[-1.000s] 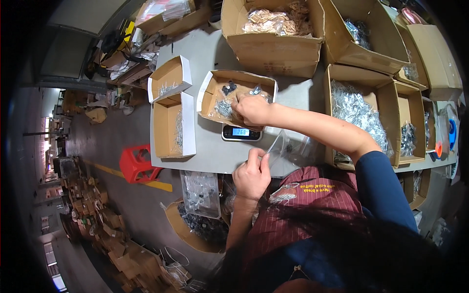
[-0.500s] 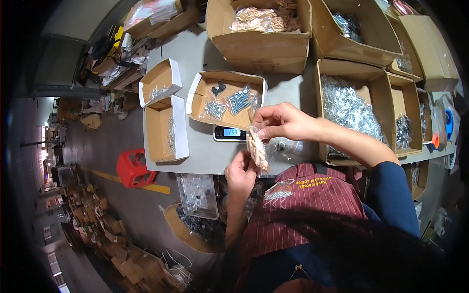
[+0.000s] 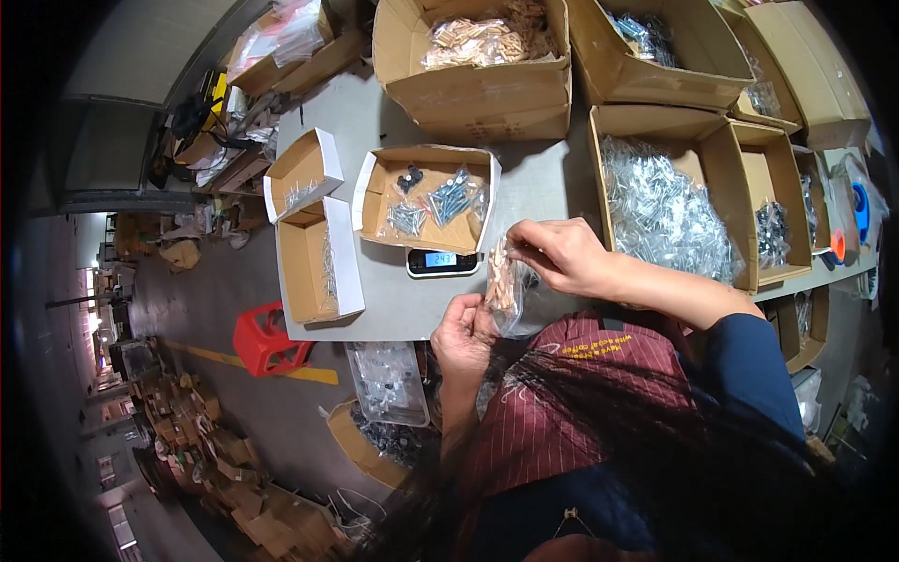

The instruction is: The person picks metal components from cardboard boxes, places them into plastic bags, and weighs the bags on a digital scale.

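Note:
A clear plastic bag of wooden dowels [image 3: 503, 286] hangs between my hands at the table's near edge. My right hand [image 3: 567, 258] pinches its upper end. The fingers of my left hand [image 3: 462, 332] close on its lower left side. Just beyond, a shallow cardboard tray [image 3: 375, 225] rests on a small digital scale [image 3: 444, 261] with a lit display. Inside the tray lie a bag of bluish screws [image 3: 451, 197], a bag of silvery screws [image 3: 405, 219] and small black parts [image 3: 409, 179].
Two small open boxes [image 3: 304, 272] with thin metal pieces stand left of the tray. Behind is a tall carton [image 3: 478, 98] of bagged dowels. A wide carton [image 3: 599, 178] of bagged metal hardware sits at right. A red stool [image 3: 267, 342] stands on the floor at left.
My right hand has shifted a little and now grips the bag nearer its top edge. More of the bag's dowels show. The whole view has moved slightly, and the scale's display reads differently.

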Action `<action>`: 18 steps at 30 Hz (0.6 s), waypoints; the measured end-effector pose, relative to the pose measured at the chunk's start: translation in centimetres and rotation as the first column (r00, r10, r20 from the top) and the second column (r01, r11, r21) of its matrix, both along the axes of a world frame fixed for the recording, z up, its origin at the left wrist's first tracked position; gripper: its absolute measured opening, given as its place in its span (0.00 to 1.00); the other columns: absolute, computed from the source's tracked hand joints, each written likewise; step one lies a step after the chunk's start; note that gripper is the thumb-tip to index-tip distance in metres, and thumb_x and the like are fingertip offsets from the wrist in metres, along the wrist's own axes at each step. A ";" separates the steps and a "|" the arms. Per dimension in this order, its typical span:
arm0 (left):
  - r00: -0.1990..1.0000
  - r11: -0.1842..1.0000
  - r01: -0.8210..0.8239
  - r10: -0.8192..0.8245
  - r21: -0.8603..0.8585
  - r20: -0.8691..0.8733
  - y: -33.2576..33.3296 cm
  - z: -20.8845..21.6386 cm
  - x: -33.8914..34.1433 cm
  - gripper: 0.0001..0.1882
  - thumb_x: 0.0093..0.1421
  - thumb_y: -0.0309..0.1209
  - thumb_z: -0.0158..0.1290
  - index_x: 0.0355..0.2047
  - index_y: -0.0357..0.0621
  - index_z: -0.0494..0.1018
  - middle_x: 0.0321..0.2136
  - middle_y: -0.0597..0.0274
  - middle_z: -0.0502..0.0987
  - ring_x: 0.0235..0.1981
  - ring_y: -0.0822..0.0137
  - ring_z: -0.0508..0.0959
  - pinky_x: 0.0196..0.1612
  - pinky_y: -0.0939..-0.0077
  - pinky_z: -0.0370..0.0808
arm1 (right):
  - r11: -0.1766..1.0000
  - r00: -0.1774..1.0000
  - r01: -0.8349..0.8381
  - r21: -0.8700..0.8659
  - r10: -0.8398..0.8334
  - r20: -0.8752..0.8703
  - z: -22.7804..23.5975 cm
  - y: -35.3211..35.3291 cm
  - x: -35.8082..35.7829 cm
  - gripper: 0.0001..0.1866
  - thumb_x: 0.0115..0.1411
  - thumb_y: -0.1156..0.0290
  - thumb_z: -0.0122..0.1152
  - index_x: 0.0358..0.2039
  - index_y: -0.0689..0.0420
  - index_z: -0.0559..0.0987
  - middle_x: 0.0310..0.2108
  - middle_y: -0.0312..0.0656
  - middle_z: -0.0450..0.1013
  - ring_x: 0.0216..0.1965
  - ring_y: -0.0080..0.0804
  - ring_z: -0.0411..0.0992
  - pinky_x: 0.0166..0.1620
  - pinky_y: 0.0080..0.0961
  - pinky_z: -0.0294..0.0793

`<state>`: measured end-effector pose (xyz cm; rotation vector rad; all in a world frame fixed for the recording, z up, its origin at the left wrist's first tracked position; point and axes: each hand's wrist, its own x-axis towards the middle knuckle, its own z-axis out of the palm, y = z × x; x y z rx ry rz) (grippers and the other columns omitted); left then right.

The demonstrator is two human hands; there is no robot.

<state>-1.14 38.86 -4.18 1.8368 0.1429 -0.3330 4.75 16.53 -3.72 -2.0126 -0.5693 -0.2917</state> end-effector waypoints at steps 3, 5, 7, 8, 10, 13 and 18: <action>1.000 0.990 0.019 -0.021 -0.140 -0.012 -0.2 0.0 -0.5 0.10 0.65 0.24 0.55 0.44 0.33 0.71 0.24 0.68 0.77 0.24 0.82 0.72 0.27 0.86 0.69 | 1.000 0.995 -0.011 -0.026 0.014 0.095 -0.2 0.3 -0.8 0.09 0.58 0.74 0.63 0.37 0.59 0.74 0.22 0.46 0.74 0.24 0.46 0.76 0.25 0.34 0.74; 0.999 0.984 -0.011 0.005 -0.179 -0.036 -0.5 0.3 -0.5 0.09 0.66 0.26 0.53 0.44 0.36 0.70 0.24 0.67 0.76 0.23 0.81 0.72 0.26 0.86 0.68 | 0.999 0.972 -0.045 -0.004 0.045 0.231 -0.3 0.7 -1.5 0.08 0.60 0.72 0.62 0.38 0.58 0.74 0.22 0.47 0.74 0.24 0.44 0.77 0.24 0.33 0.73; 0.998 0.975 -0.042 0.029 -0.219 -0.062 -0.5 0.6 -0.5 0.08 0.66 0.27 0.51 0.44 0.38 0.68 0.23 0.66 0.76 0.21 0.80 0.72 0.25 0.87 0.67 | 0.998 0.995 -0.029 0.060 0.023 0.097 -0.4 1.0 -1.8 0.08 0.61 0.72 0.61 0.39 0.58 0.74 0.23 0.47 0.75 0.25 0.44 0.77 0.25 0.33 0.74; 0.995 0.971 -0.043 0.020 -0.235 -0.099 -0.4 0.8 -0.6 0.08 0.66 0.27 0.51 0.44 0.39 0.68 0.23 0.66 0.76 0.21 0.80 0.71 0.24 0.87 0.67 | 0.993 0.999 -0.004 0.121 0.009 -0.040 -0.3 1.1 -1.9 0.08 0.62 0.71 0.60 0.40 0.57 0.73 0.23 0.47 0.75 0.25 0.45 0.77 0.25 0.33 0.74; 0.991 0.967 -0.043 0.008 -0.252 -0.135 -0.6 1.3 -0.6 0.08 0.66 0.27 0.51 0.44 0.39 0.68 0.22 0.66 0.76 0.20 0.80 0.71 0.24 0.87 0.66 | 0.979 0.969 0.100 0.177 -0.055 -0.239 -0.6 1.1 -1.5 0.11 0.63 0.71 0.60 0.43 0.59 0.71 0.25 0.51 0.75 0.27 0.48 0.77 0.28 0.33 0.74; 0.984 0.973 -0.037 -0.004 -0.229 -0.177 -1.2 1.5 -0.6 0.06 0.67 0.27 0.51 0.41 0.39 0.68 0.20 0.65 0.76 0.18 0.80 0.70 0.22 0.87 0.65 | 0.959 0.864 0.161 0.233 -0.023 -0.503 -0.9 0.8 -1.2 0.11 0.63 0.71 0.60 0.42 0.60 0.70 0.25 0.51 0.75 0.27 0.49 0.77 0.29 0.32 0.74; 0.983 0.959 -0.049 -0.003 -0.279 -0.185 -0.4 1.0 -0.5 0.08 0.65 0.28 0.53 0.40 0.38 0.69 0.21 0.64 0.77 0.17 0.79 0.72 0.21 0.85 0.67 | 1.000 1.000 -0.009 0.023 0.009 -0.001 -3.0 0.6 -1.7 0.10 0.62 0.71 0.60 0.42 0.58 0.71 0.23 0.46 0.75 0.25 0.45 0.76 0.25 0.35 0.73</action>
